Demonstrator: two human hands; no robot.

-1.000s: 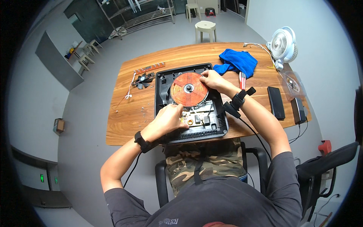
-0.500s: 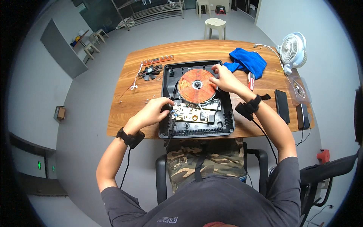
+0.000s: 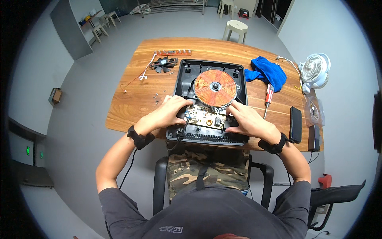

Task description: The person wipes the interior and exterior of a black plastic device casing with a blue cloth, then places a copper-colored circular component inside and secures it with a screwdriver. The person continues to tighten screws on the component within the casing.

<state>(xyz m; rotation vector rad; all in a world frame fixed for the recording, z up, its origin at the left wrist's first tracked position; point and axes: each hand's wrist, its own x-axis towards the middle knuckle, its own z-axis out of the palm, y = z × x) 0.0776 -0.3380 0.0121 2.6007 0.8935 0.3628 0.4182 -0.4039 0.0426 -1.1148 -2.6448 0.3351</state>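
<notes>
An induction cooker's black plastic housing [image 3: 186,65] lies open on the wooden table in front of me. Its round copper-coloured coil [image 3: 207,88] sits in the far half. Nearer to me, a pale circuit board [image 3: 202,115] with several components stretches across the housing. My left hand [image 3: 170,110] grips the board's left end, thumb near and fingers beyond. At the opposite end, my right hand [image 3: 250,119] holds the board the same way, its fingertips close to the coil's lower edge. Both hands partly hide the board's ends.
Beyond the housing at the left lie a black cooling fan [image 3: 162,63], a narrow orange board [image 3: 173,52] and loose screws [image 3: 156,97]. To the right are a blue cloth [image 3: 268,73], a screwdriver [image 3: 269,95], a black phone-shaped slab [image 3: 295,124] and a white desk fan [image 3: 314,69].
My right hand has come down from the coil's right edge to the circuit board's right end. My left hand stays at the left end. The whole view has shifted slightly.
</notes>
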